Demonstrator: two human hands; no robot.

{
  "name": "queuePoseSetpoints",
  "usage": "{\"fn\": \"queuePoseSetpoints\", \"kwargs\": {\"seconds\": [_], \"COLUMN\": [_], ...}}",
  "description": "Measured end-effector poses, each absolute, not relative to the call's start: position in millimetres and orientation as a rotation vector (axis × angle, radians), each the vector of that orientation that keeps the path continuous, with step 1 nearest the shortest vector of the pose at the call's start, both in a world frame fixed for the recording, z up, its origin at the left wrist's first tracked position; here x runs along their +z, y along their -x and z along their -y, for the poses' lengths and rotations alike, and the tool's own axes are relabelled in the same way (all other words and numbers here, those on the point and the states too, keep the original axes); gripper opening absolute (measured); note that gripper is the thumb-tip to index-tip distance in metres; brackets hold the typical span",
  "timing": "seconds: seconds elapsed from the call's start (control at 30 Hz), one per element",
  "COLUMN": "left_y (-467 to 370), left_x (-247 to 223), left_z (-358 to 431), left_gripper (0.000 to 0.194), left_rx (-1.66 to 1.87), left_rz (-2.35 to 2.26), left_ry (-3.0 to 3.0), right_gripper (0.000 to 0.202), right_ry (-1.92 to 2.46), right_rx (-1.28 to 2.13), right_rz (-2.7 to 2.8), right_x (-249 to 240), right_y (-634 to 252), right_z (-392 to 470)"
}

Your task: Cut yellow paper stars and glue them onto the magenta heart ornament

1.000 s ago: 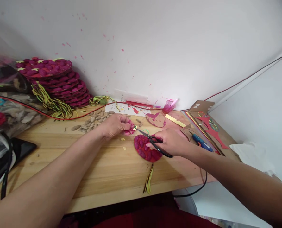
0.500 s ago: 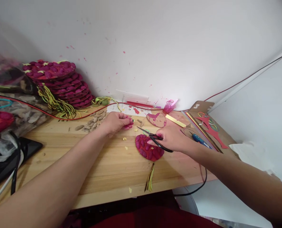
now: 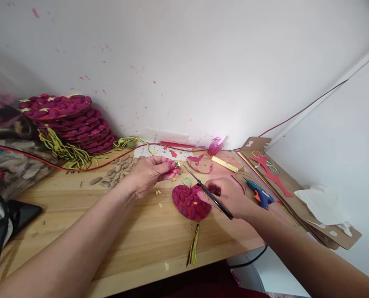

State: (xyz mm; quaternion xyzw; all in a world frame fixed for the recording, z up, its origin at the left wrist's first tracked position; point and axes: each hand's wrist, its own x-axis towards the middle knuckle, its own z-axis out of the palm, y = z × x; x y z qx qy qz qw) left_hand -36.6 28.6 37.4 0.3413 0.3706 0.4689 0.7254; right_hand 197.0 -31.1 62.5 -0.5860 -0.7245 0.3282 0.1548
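Note:
Between thumb and fingertips, my left hand (image 3: 155, 171) pinches a small green-and-yellow star-like paper piece (image 3: 177, 164). My right hand (image 3: 227, 196) is closed on black-handled scissors (image 3: 207, 191), whose blades point up and left, a little apart from the paper piece. Under the scissors lies a round red disc (image 3: 189, 207) covered in purple lumps. It has a green loop (image 3: 187, 181) at its top and a yellow, green and dark tassel (image 3: 194, 246) below. Yellow paper scraps (image 3: 158, 192) lie on the wooden table left of the disc.
Similar discs (image 3: 69, 120) are stacked at the back left beside loose peanuts (image 3: 117, 169). A painted cardboard round (image 3: 199, 164), a pink cup (image 3: 215, 146) and a yellow strip (image 3: 224, 164) lie behind the disc. At right are a blue glue gun (image 3: 260, 194) and red paper offcuts (image 3: 274, 176). A red cable (image 3: 88, 169) crosses the back.
The view has shifted, and the glue gun shows more fully. My right hand has turned the scissors, whose blades now look closed together. My left hand still pinches the small paper piece.

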Motion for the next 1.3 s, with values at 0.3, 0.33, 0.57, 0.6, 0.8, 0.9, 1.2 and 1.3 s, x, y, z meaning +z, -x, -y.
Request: {"fn": "queuePoseSetpoints", "kwargs": {"seconds": [0.3, 0.33, 0.57, 0.6, 0.8, 0.9, 1.2, 1.3], "left_y": [31.6, 31.5, 31.4, 31.3, 30.4, 30.2, 29.9, 29.8], "left_x": [43.7, 43.4, 42.0, 42.3, 44.7, 44.8, 44.0, 44.4], "left_z": [-20.3, -20.4, -19.8, -19.5, -18.5, -18.6, -19.2, -19.2], "left_gripper": [0.009, 0.010, 0.015, 0.015, 0.013, 0.016, 0.016, 0.014], "left_rx": [1.034, 1.035, 1.044, 1.045, 1.034, 1.033, 1.024, 1.018], "left_rz": [-0.815, -0.814, -0.820, -0.819, -0.829, -0.833, -0.822, -0.819], "left_ry": [-0.742, -0.744, -0.747, -0.748, -0.740, -0.740, -0.739, -0.735], "right_gripper": [0.034, 0.034, 0.038, 0.039, 0.039, 0.040, 0.039, 0.039], "right_ry": [1.624, 1.627, 1.635, 1.645, 1.649, 1.672, 1.698, 1.707], "right_rx": [1.006, 1.010, 1.016, 1.010, 1.061, 1.051, 0.958, 0.953], "right_rz": [2.014, 2.013, 2.029, 2.032, 1.997, 1.985, 2.030, 2.028], "right_x": [58.4, 58.6, 61.2, 61.6, 65.9, 67.6, 69.4, 70.0], "right_y": [-195.2, -195.1, -194.9, -194.8, -192.7, -191.4, -189.6, -189.3], "right_z": [37.7, 37.9, 39.5, 39.8, 41.4, 41.7, 42.2, 42.3]}}
